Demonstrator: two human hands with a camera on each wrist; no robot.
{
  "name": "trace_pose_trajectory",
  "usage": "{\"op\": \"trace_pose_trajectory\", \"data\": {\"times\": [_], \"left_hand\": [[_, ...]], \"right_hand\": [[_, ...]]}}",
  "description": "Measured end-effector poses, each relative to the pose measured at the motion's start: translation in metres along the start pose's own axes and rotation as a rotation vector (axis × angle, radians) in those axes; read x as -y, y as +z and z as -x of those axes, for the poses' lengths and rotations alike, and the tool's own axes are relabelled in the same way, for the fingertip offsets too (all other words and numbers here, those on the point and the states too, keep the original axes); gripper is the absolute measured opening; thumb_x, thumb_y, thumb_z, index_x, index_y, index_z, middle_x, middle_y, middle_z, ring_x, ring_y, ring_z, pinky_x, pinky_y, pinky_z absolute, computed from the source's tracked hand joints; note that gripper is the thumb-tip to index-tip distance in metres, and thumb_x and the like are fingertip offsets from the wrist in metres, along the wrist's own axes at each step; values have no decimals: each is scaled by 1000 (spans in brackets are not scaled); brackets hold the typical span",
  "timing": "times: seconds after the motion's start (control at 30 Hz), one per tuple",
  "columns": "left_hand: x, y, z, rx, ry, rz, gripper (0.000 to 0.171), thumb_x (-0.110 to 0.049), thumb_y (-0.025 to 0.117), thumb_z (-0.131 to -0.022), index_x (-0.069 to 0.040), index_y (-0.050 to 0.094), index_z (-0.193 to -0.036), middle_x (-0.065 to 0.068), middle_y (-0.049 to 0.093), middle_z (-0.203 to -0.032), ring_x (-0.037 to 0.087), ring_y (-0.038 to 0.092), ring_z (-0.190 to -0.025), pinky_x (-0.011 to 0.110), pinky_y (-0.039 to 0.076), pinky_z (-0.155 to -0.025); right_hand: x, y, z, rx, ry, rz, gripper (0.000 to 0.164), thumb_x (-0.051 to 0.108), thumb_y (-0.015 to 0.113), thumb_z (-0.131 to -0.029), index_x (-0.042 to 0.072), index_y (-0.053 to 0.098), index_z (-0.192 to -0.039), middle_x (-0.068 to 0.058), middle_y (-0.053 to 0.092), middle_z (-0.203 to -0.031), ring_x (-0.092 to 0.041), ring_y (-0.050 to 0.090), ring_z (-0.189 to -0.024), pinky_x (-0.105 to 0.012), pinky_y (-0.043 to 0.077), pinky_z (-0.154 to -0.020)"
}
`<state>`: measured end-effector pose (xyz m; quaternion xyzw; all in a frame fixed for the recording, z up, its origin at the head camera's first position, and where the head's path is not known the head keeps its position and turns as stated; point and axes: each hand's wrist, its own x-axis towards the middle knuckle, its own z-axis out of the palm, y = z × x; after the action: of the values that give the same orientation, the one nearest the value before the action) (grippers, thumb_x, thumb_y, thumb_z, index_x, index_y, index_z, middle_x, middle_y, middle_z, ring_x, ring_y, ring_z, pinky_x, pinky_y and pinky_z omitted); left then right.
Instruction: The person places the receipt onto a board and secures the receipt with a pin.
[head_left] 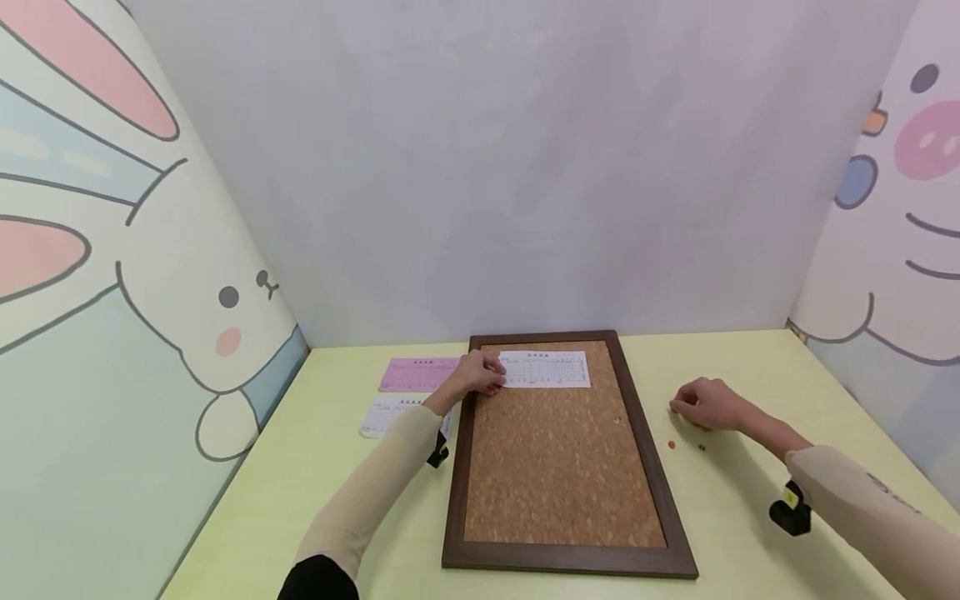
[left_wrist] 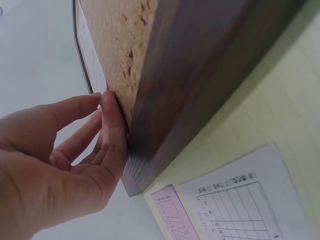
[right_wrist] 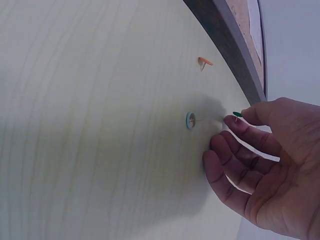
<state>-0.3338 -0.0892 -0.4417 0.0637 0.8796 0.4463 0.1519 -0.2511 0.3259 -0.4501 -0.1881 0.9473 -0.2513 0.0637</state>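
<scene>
A white printed form lies across the top of a cork board with a dark brown wooden frame. At the form's left edge, my left hand pinches the lower corner between thumb and fingertips, close over the cork. To the right of the board, my right hand is low above the table. Its thumb and index finger pinch a green thumbtack, while the other fingers curl loosely. Near this hand, an orange thumbtack and a pale blue-rimmed thumbtack lie on the table.
Left of the board, a pink form and another white form lie on the pale yellow table; my left forearm partly covers the white one. A plain wall stands behind, with cartoon-painted walls on both sides.
</scene>
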Motion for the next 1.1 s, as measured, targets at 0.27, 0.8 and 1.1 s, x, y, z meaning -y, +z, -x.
{"op": "trace_pose_trajectory", "data": {"times": [0.27, 0.8, 1.1], "left_hand": [[2, 0, 0, -7, 6, -13, 16, -4, 71, -93, 3, 75, -106, 12, 72, -89, 11, 62, -62, 22, 58, -61], [2, 2, -5, -9, 0, -25, 17, -2, 72, -92, 2, 75, -108, 16, 71, -100, 11, 61, -63, 20, 56, -60], [2, 4, -3, -34, 7, -38, 18, -3, 76, -89, 2, 75, -106, 14, 70, -95, 11, 60, -62, 19, 54, -58]], "right_hand": [[2, 2, -3, -12, -6, 6, 26, 13, 59, -102, 9, 67, -78, 10, 49, -56, -3, 43, -49, -23, 36, -52], [1, 0, -2, -102, -16, 50, 17, 12, 66, -97, 4, 80, -93, 7, 63, -60, 0, 43, -51, -21, 37, -53], [1, 5, -4, -130, -37, 62, 13, 11, 70, -95, 4, 80, -91, 7, 68, -65, 2, 45, -54, -21, 39, -54]]}}
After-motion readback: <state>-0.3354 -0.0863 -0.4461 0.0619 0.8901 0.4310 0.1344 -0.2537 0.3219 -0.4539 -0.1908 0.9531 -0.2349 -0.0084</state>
